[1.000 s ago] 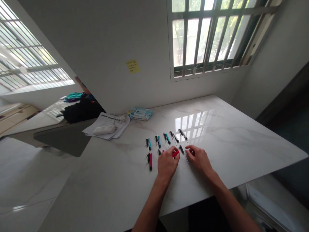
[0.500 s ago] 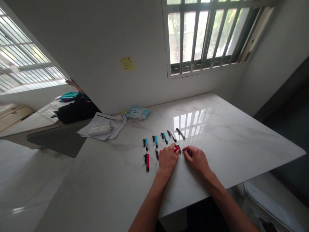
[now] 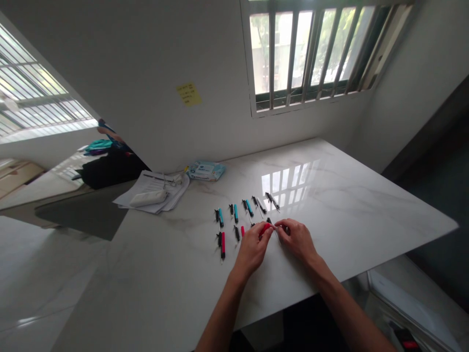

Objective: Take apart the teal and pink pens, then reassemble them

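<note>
Several short pens lie in two rows on a white marble table point(image 3: 330, 195): teal ones point(image 3: 220, 217) and black ones point(image 3: 271, 199) in the far row, a red one point(image 3: 222, 243) in the near row. My left hand point(image 3: 252, 247) is closed on a red pen point(image 3: 264, 228), pinched at the fingertips. My right hand point(image 3: 297, 238) is closed too, its fingertips meeting the left hand's at the red pen's right end, over a thin pen part I cannot make out.
A stack of papers point(image 3: 154, 190) with a white cloth sits at the table's back left, a blue wipes packet point(image 3: 205, 170) beside it. A yellow sticky note point(image 3: 188, 94) is on the wall. A barred window point(image 3: 311, 49) is behind the table.
My hands have drawn together; the right hand's fingertips now meet the left at the red pen. The camera has shifted slightly right and down.
</note>
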### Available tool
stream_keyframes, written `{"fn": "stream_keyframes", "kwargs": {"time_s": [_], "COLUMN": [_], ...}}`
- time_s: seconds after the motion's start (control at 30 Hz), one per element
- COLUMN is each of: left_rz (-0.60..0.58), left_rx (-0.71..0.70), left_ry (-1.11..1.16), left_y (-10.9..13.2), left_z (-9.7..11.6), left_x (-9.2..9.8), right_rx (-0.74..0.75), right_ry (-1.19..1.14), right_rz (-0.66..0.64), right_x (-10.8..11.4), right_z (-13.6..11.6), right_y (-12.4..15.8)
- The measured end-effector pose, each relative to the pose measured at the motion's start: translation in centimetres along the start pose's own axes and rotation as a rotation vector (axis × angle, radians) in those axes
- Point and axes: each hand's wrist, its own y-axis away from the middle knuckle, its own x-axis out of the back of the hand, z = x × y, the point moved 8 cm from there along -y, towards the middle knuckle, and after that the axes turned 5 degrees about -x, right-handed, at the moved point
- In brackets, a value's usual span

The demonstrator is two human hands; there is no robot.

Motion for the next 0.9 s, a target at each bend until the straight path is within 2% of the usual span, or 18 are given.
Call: {"fn": "stream_keyframes", "kwargs": {"time_s": [0.07, 0.17, 0.23, 0.33, 0.43, 0.5, 0.67, 0.73, 0.9], "left_rz": [0.053, 0.188, 0.173, 0.136, 0.164, 0.221, 0.479, 0.500, 0.484], "left_rx": [0.023, 0.033, 0.052, 0.109, 0.116, 0.107, 0.100, 0.108, 0.173], "left_ry": [0.194, 0.359, 0.465, 0.633, 0.760, 0.759, 0.649, 0.632, 0.628], "left_y": [0.9, 2.4, 3.4, 4.6, 5.5, 5.9, 7.2, 7.6, 8.2], "left_z": [-0.1, -0.4, -0.6, -1.0, -1.1, -1.4, -2.9, -3.3, -4.0], "left_x": [0.0, 0.5, 0.0, -0.9, -1.1, -0.7, 2.4, 3.1, 3.3], "right_rx": [0.014, 0.106, 0.111, 0.039, 0.033, 0.036, -0.026, -0.031, -0.033], "right_ry": [-0.116, -0.405, -0.621, -0.794, -0.772, -0.738, -0.691, -0.642, -0.578], "right_rz": [-0.022, -0.228, -0.353, -0.334, -0.284, -0.274, -0.238, -0.242, -0.263], "right_x": [0.6, 0.3, -0.2, -0.9, -1.8, -2.2, -1.6, -1.4, -1.2], "right_z": [-0.7, -3.4, -5.2, -6.3, -6.9, -6.9, -6.2, -6.1, -6.1], "right_y": [0.4, 2.2, 3.9, 5.8, 6.7, 6.9, 6.7, 6.8, 6.8]}}
